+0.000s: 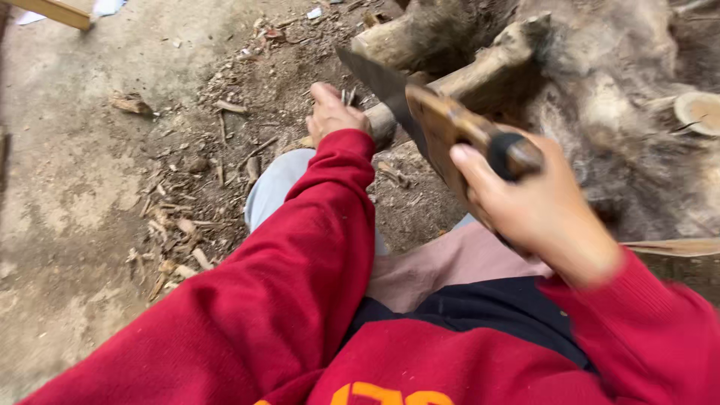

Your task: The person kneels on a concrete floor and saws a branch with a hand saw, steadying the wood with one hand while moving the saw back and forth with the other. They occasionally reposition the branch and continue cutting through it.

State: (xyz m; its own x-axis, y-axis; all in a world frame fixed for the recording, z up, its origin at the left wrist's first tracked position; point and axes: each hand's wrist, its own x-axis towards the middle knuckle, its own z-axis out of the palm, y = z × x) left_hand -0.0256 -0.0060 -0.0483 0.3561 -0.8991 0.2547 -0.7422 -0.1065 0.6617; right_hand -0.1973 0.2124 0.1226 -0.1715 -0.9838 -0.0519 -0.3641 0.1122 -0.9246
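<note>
My right hand [541, 208] grips the wooden handle of a chopping knife [420, 105], raised and blurred, its dark blade pointing up and left. My left hand [331, 114] is closed around the near end of a thick wooden branch [480, 69], which slants up to the right toward a big stump. The blade hovers just above the branch, close to my left hand. Both arms wear red sleeves.
A large grey tree stump [615, 112] with cut limbs fills the upper right. Wood chips and bark [187, 225] litter the dirt around my knee [274, 184]. Bare concrete ground [67, 187] lies at left. A wooden plank [52, 10] sits at the top left corner.
</note>
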